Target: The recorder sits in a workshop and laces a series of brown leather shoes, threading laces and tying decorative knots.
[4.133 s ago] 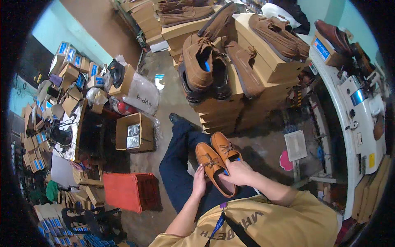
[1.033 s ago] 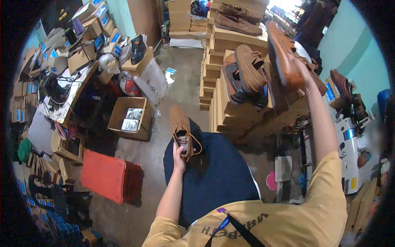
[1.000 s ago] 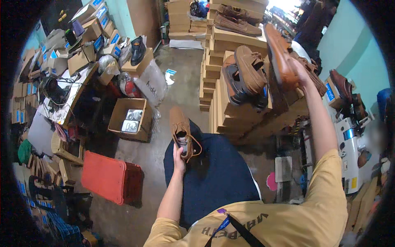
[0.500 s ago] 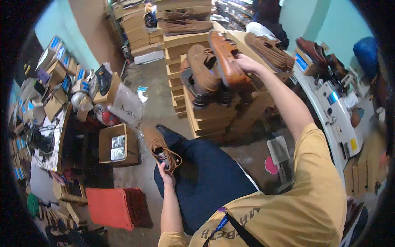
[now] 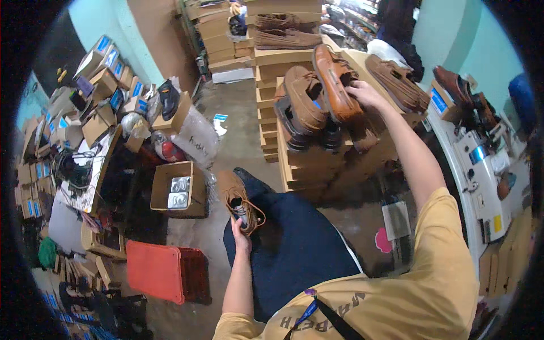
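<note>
My left hand [image 5: 241,235] is closed round the heel end of a brown lace-up shoe [image 5: 233,195], its toe pointing away beside my left thigh. The laces hang loose at its right side. Ahead and to the right, my right hand [image 5: 365,93] grips the heel opening of a glossy tan leather shoe [image 5: 334,85]. That shoe sits among other shoes on top of a cardboard-coloured rack. Just left of it is a matte brown lace-up shoe [image 5: 304,99], above dark-soled shoes partly hidden underneath. A pair of brown moccasin-style shoes [image 5: 396,84] lies right of my right hand.
More brown shoes [image 5: 286,38] lie on the rack's far end. A white table [image 5: 453,164] with a machine on it runs along the right. At left are piled shoe boxes [image 5: 105,85], an open carton [image 5: 201,192] with silver packs, and a red crate [image 5: 153,271].
The whole view has shifted, so the scene sits farther right. Both hands keep hold of the same shoes; the tan shoe remains at the rack top.
</note>
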`<action>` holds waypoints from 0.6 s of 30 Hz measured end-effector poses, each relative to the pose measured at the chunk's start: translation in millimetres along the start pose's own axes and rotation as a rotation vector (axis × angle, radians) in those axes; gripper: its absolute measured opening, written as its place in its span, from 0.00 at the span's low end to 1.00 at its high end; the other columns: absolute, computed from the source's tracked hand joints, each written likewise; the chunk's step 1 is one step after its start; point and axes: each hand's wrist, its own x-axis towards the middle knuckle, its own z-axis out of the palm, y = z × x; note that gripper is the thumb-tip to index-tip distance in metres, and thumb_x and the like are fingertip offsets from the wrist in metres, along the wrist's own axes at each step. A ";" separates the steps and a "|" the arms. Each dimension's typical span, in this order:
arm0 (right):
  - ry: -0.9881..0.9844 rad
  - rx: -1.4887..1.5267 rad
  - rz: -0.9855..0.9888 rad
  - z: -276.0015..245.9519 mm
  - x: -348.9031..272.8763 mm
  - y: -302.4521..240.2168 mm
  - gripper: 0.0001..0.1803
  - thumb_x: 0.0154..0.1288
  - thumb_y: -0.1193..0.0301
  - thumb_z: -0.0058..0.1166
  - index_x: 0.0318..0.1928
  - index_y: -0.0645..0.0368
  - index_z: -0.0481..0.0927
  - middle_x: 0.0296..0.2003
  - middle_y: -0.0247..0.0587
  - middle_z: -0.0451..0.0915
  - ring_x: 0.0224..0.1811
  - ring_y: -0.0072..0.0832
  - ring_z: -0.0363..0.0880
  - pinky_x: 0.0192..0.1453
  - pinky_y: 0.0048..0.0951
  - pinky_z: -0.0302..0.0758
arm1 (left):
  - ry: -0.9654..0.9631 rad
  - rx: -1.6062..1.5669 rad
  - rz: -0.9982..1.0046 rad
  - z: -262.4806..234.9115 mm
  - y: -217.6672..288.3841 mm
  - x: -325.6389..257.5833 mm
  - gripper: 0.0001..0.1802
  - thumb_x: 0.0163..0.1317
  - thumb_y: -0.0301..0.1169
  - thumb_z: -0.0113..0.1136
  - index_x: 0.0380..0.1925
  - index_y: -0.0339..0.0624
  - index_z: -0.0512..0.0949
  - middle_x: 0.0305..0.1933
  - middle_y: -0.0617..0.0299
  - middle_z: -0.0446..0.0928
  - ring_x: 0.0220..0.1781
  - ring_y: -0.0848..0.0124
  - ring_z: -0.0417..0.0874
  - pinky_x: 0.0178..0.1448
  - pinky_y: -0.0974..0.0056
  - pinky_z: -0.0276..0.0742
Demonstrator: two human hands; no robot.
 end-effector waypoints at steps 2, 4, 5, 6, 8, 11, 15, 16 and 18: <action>-0.038 0.123 0.187 2.2 3.6 -10.8 0.31 0.67 0.50 0.60 0.52 0.71 0.82 0.47 0.66 0.86 0.53 0.51 0.85 0.58 0.48 0.77 | 0.026 -0.026 0.008 2.5 9.2 -2.3 0.25 0.72 0.45 0.52 0.64 0.45 0.69 0.58 0.54 0.81 0.57 0.56 0.86 0.65 0.47 0.80; -0.094 0.143 0.205 -1.1 -0.1 -33.1 0.32 0.67 0.50 0.61 0.49 0.72 0.82 0.43 0.64 0.86 0.49 0.48 0.86 0.54 0.46 0.79 | -0.041 0.004 -0.020 -10.1 8.0 -3.7 0.26 0.72 0.44 0.51 0.66 0.47 0.67 0.60 0.55 0.80 0.57 0.55 0.86 0.64 0.46 0.81; -0.127 0.153 0.250 -6.8 -2.6 -35.8 0.32 0.67 0.49 0.61 0.46 0.73 0.82 0.39 0.63 0.87 0.44 0.45 0.88 0.49 0.45 0.81 | -0.042 -0.002 -0.022 -6.3 7.7 -3.3 0.26 0.72 0.44 0.51 0.66 0.47 0.67 0.60 0.55 0.80 0.57 0.55 0.86 0.64 0.46 0.81; 0.027 0.043 0.074 -1.9 -2.3 -28.5 0.31 0.67 0.48 0.61 0.41 0.71 0.82 0.29 0.52 0.85 0.32 0.35 0.86 0.37 0.40 0.80 | -0.049 0.004 -0.006 -2.5 7.2 -3.5 0.28 0.73 0.44 0.51 0.68 0.48 0.66 0.61 0.55 0.79 0.57 0.55 0.85 0.65 0.46 0.81; -0.071 0.101 0.128 -17.6 -10.8 -44.1 0.30 0.67 0.49 0.61 0.41 0.71 0.82 0.27 0.48 0.84 0.29 0.31 0.84 0.34 0.37 0.79 | -0.045 0.007 0.011 2.2 9.9 -6.6 0.29 0.73 0.44 0.50 0.71 0.49 0.64 0.63 0.55 0.78 0.58 0.55 0.85 0.65 0.46 0.81; -0.208 0.160 0.232 -35.9 -12.9 -45.0 0.24 0.71 0.53 0.60 0.44 0.67 0.81 0.29 0.39 0.81 0.27 0.22 0.79 0.31 0.29 0.79 | -0.074 -0.010 0.030 20.0 18.3 -10.1 0.32 0.72 0.43 0.50 0.75 0.49 0.61 0.65 0.55 0.76 0.60 0.56 0.84 0.67 0.48 0.79; -0.305 0.092 0.226 -69.1 -20.4 -87.2 0.29 0.67 0.50 0.64 0.43 0.70 0.83 0.27 0.42 0.86 0.24 0.29 0.85 0.31 0.35 0.82 | -0.045 -0.022 0.002 6.5 14.4 -13.0 0.37 0.70 0.42 0.52 0.78 0.50 0.57 0.68 0.57 0.74 0.67 0.59 0.79 0.70 0.50 0.77; -0.209 -0.169 0.170 -80.2 -24.9 -116.9 0.29 0.67 0.48 0.65 0.45 0.67 0.85 0.27 0.41 0.87 0.24 0.28 0.85 0.31 0.34 0.81 | -0.014 -0.033 0.002 0.6 11.4 -11.9 0.38 0.69 0.41 0.53 0.78 0.50 0.57 0.69 0.58 0.73 0.69 0.59 0.77 0.70 0.51 0.76; -0.135 -0.182 0.088 -111.0 -19.6 -135.4 0.29 0.67 0.48 0.64 0.51 0.63 0.87 0.27 0.43 0.87 0.24 0.28 0.84 0.32 0.33 0.81 | -0.038 -0.072 -0.016 10.9 14.8 -12.1 0.39 0.68 0.40 0.55 0.78 0.46 0.57 0.71 0.57 0.70 0.72 0.59 0.74 0.73 0.52 0.73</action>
